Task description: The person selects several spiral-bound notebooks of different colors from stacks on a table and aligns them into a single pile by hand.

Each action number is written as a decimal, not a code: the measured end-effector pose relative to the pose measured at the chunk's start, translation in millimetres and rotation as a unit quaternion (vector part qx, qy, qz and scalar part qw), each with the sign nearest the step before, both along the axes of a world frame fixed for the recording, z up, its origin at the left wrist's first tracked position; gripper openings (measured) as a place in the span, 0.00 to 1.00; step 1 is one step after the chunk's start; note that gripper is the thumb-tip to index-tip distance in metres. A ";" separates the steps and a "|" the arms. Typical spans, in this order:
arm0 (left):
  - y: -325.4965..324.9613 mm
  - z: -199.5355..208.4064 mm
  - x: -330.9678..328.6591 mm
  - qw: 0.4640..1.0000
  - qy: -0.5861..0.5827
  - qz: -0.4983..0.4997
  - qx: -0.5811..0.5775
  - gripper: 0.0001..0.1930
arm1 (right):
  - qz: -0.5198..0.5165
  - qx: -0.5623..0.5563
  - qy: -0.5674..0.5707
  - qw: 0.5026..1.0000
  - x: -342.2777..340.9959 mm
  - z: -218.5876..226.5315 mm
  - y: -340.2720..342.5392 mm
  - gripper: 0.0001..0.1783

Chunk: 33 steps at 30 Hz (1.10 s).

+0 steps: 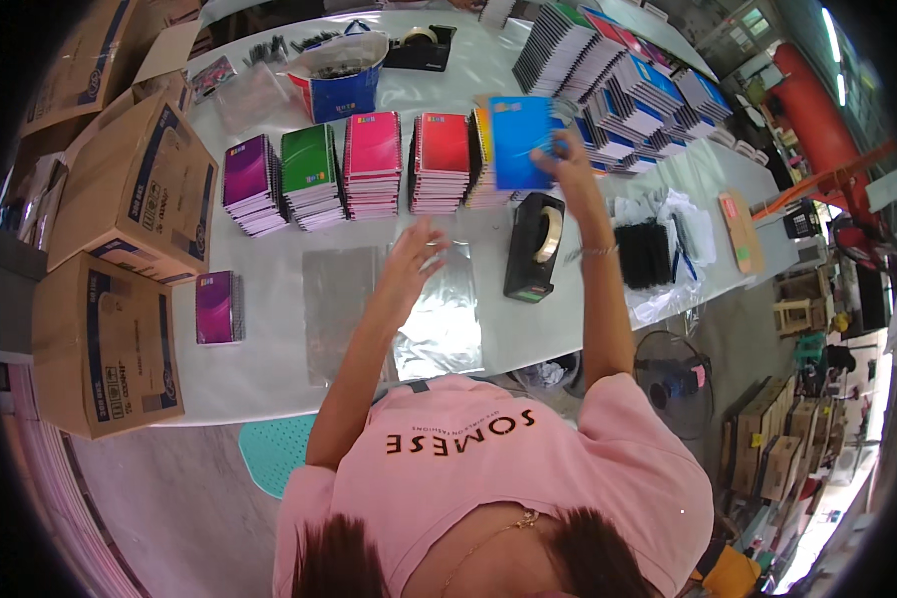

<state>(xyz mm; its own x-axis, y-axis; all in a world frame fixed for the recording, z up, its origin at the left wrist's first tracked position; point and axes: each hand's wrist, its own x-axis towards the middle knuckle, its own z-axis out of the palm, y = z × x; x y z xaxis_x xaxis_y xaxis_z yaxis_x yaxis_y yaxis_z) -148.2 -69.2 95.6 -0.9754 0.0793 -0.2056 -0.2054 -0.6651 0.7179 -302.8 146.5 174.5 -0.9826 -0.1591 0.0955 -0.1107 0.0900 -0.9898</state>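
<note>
The blue notebook (523, 143) is held at its right edge between the bent fingers of the right hand (571, 167), and it partly hides the stack of yellow notebooks (483, 154). The left hand (409, 264) has its fingers loosely spread over the clear plastic bags (344, 314) on the tabletop (269, 384), though I cannot tell whether they touch. A black tape dispenser (523, 264) stands just below the blue notebook, between the bags and the right forearm (605, 309), while the red notebooks (441, 149) are piled left of the yellow ones.
</note>
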 end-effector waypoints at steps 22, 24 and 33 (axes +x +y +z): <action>-43.4 -15.8 -20.4 0.991 -0.030 -0.010 0.131 0.20 | 0.065 0.178 0.072 0.979 -45.6 12.3 -39.7 0.36; -52.6 5.2 -16.5 0.986 -0.020 -0.061 0.155 0.25 | 0.134 0.189 0.076 0.970 -7.7 50.4 -51.6 0.31; -62.1 1.6 16.5 0.953 -0.052 -0.285 0.090 0.24 | 0.490 0.272 0.086 0.824 8.7 20.7 -143.4 0.13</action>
